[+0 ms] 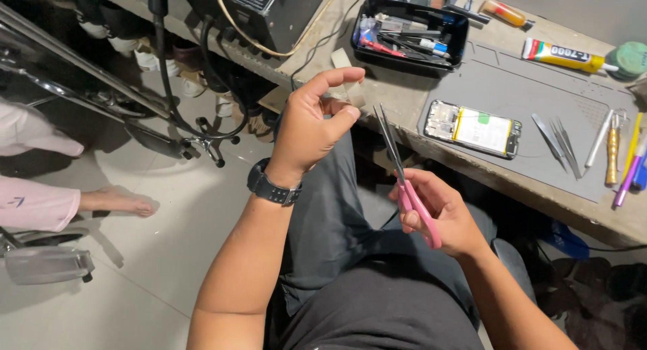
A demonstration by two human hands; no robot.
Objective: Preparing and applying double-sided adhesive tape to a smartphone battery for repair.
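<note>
My right hand (441, 212) grips pink-handled scissors (404, 178), blades pointing up toward the bench edge and nearly closed. My left hand (311, 124), with a black watch on the wrist, is raised beside the blade tips and pinches a small pale strip of tape (350, 87) between thumb and fingers. Both hands hover over my lap, left of a grey work mat (532, 94). An opened phone (475, 129) with its battery exposed lies on that mat.
Tweezers (556, 142) and several pens and small tools (617, 151) lie at the mat's right. A black tray of tools (411, 34), a glue tube (565, 56) and a black box with cables (259, 9) sit further back. Another person's foot (114, 201) rests on the floor at left.
</note>
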